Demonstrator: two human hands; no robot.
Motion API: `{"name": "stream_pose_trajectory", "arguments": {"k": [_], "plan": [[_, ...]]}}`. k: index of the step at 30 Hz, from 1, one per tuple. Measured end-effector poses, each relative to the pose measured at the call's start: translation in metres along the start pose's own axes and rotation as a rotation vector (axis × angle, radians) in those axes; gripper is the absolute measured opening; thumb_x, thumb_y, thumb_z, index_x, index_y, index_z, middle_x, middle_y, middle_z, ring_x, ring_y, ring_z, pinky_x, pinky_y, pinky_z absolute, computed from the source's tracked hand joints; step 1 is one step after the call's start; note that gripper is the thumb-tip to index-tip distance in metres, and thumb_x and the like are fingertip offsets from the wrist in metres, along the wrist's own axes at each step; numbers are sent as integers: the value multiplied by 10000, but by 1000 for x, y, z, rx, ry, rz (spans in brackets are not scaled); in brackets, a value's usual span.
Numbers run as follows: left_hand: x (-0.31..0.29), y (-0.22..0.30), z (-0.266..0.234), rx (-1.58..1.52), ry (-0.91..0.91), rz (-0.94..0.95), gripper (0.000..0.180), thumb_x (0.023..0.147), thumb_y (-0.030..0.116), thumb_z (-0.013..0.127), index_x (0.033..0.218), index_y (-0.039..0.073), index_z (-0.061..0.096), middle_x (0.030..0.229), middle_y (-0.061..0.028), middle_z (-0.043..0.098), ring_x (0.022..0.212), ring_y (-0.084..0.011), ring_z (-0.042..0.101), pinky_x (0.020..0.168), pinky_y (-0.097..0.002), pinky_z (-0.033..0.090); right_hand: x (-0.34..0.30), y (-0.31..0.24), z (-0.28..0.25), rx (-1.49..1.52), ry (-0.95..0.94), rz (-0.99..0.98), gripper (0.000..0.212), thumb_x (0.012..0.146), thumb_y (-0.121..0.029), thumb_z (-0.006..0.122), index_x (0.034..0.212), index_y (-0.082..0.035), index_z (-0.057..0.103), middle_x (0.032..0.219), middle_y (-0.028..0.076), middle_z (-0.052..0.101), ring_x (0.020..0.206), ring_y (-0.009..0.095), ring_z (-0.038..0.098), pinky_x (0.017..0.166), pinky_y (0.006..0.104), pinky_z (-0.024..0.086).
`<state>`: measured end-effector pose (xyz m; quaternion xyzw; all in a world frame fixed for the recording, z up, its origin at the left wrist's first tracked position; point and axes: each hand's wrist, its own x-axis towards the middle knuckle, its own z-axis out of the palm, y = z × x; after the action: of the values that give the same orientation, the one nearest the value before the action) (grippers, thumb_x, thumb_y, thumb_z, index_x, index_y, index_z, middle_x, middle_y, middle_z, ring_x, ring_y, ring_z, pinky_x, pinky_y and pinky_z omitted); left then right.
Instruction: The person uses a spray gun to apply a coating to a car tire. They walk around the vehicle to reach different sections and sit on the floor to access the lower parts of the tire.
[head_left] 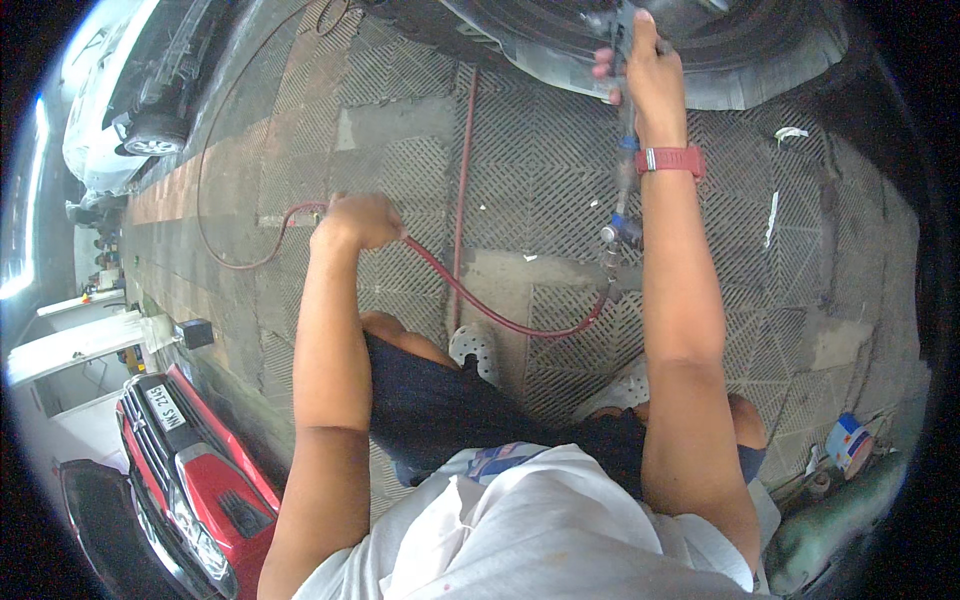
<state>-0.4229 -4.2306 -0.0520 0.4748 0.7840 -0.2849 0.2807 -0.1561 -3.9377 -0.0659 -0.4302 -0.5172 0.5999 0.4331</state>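
Observation:
My right hand, with a red band on its wrist, is raised at the top of the view. Its fingers close round a slim metal air tool with blue fittings; its exact kind is blurred. Beside the forearm, a valve fitting hangs from the tool's lower end. From there a red air hose sags and curves up to my left hand, which is closed on it. Just beyond the tool is a large dark curved panel with a pale grey edge.
Patterned rubber mats cover the floor, with white scraps on them. A red line runs between my hands. At left stand a white car and a red car front. A blue-and-white can lies at lower right.

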Motion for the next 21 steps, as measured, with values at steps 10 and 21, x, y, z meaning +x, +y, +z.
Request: {"name": "stream_pose_trajectory", "arguments": {"k": [10,21], "plan": [[-3,-10,-5,-49,23,22,359,912,481,766,1149,224,846,1232,-125,788,1270,-372,689,1246,-668,280,-17,-79,39,208,-166,36,628,1120,-610,456,1199,-49,727,831,112,747,652,202,733,468,317,509],[107,34,-17,41,-151,357,495,889,429,818,1245,86,798,1308,-183,757,1248,-386,705,1048,-485,565,-4,-19,-25,-341,194,124,692,1110,-598,452,1248,45,666,895,167,777,718,209,756,483,313,504]]}}
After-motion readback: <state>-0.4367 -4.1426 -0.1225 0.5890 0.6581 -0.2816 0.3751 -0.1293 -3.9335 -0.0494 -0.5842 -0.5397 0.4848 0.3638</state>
